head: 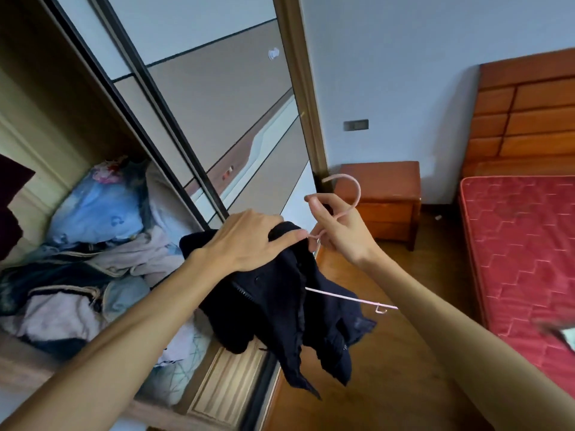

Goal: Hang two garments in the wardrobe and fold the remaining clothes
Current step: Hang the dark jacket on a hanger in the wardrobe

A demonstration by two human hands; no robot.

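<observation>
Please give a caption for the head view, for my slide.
At the open wardrobe, the left hand holds a dark garment on a pink hanger gripped by the right hand.

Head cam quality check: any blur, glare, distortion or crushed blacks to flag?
Head view: soft, dim daylight, no hard shadows; sliding door panels mirror the room, no blown glare; wide-angle tilts and bows the door frame; dark garment nearly crushed to black; left hand, right hand and pink hanger sharp; object on the bed at lower right is blur-smeared.
</observation>
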